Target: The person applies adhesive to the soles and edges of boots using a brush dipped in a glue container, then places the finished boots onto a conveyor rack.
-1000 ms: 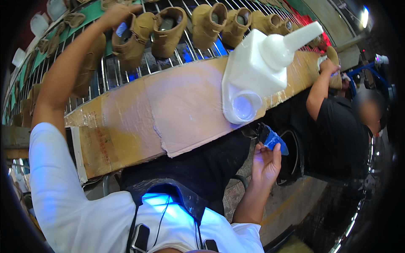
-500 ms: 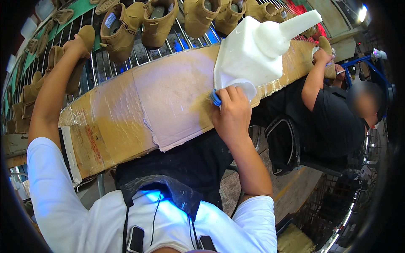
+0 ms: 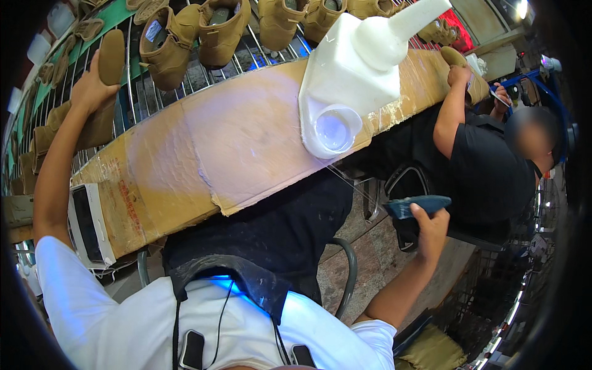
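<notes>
At the left, my left hand [image 3: 91, 89] is closed on a tan boot [image 3: 111, 57], whose sole shows at the top; part of it is hidden behind my hand and forearm. My right hand [image 3: 431, 231] is closed round a blue brush [image 3: 422, 205], held out to the right past the bench edge. Thin sticky strands run from the brush's dark end to a white plastic glue dispenser [image 3: 354, 65]. This dispenser lies on the cardboard-covered bench [image 3: 246, 123], its round cup [image 3: 333, 131] facing me with pale liquid inside.
Several tan boots [image 3: 222, 31] stand on a metal-bar rack [image 3: 132, 92] beyond the bench. To the right, a seated person in black [image 3: 478, 151] holds a tan shoe. A chair frame [image 3: 351, 271] curves beside my lap, over a tiled floor.
My right hand has drawn the brush out of the dispenser's cup and swung it right and toward me, trailing strands. The boot in my left hand has turned to show more sole.
</notes>
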The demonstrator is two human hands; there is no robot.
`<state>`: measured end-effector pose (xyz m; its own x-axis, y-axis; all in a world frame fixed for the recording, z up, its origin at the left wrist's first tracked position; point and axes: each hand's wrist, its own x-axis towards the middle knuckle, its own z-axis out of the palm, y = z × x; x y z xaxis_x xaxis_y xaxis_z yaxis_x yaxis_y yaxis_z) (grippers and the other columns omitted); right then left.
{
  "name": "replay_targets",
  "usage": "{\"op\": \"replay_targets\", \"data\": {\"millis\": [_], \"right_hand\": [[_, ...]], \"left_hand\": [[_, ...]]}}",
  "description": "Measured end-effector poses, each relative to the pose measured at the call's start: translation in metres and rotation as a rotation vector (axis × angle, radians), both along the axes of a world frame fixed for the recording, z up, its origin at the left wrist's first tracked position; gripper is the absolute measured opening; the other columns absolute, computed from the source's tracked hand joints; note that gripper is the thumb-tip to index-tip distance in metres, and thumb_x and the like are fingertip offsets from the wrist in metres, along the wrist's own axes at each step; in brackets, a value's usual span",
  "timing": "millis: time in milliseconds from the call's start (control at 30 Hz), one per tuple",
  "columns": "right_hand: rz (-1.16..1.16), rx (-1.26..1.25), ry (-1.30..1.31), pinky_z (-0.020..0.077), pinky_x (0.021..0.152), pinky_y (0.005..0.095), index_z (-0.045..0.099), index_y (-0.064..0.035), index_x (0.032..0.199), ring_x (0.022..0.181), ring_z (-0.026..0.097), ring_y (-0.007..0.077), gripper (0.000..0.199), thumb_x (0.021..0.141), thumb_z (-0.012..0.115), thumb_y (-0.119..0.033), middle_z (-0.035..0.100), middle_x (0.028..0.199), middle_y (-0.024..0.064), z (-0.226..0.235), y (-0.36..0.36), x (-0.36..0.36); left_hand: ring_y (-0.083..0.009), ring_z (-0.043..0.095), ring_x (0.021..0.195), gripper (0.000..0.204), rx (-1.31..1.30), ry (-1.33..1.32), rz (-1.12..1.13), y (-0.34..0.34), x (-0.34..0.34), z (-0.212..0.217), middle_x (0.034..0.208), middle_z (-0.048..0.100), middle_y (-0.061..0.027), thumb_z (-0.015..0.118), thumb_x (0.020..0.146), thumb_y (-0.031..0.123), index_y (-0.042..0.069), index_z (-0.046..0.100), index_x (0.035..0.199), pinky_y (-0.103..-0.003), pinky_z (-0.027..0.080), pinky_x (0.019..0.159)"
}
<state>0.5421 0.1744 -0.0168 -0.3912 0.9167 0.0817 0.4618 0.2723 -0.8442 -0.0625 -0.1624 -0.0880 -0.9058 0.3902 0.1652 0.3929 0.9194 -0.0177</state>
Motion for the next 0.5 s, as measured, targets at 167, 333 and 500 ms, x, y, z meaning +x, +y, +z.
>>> {"op": "replay_targets", "data": {"millis": [167,333,500], "right_hand": [[-0.235,0.064,0.133,0.0434,0.077,0.0285,0.062,0.0032,0.091,0.080,0.055,0.0141,0.028,0.075,0.073,-0.017,0.061,0.087,0.0066,0.011,0.022,0.060],[-0.453,0.055,0.328,0.0436,0.078,0.0292,0.060,0.0025,0.096,0.085,0.056,0.0159,0.025,0.080,0.070,-0.014,0.060,0.092,0.0059,0.013,0.024,0.137],[-0.554,0.084,0.692,0.0427,0.073,0.0299,0.061,-0.0002,0.094,0.081,0.054,0.0162,0.018,0.086,0.066,-0.016,0.060,0.093,0.0055,0.006,0.010,0.212]], "left_hand": [[-0.0383,0.058,0.106,0.093,0.403,0.400,-0.269,-0.030,0.060,0.037,0.122,0.055,-0.0237,0.073,0.070,0.035,0.016,0.021,0.145,-0.043,0.048,0.087],[-0.0312,0.056,0.111,0.084,0.424,0.482,-0.133,-0.045,0.103,0.083,0.125,0.054,-0.0199,0.078,0.069,0.032,0.003,0.034,0.136,-0.038,0.046,0.093],[-0.0232,0.056,0.108,0.070,0.660,0.272,-0.353,-0.071,0.133,0.092,0.120,0.055,-0.0157,0.077,0.075,0.022,0.000,0.039,0.130,-0.035,0.045,0.093]]}}
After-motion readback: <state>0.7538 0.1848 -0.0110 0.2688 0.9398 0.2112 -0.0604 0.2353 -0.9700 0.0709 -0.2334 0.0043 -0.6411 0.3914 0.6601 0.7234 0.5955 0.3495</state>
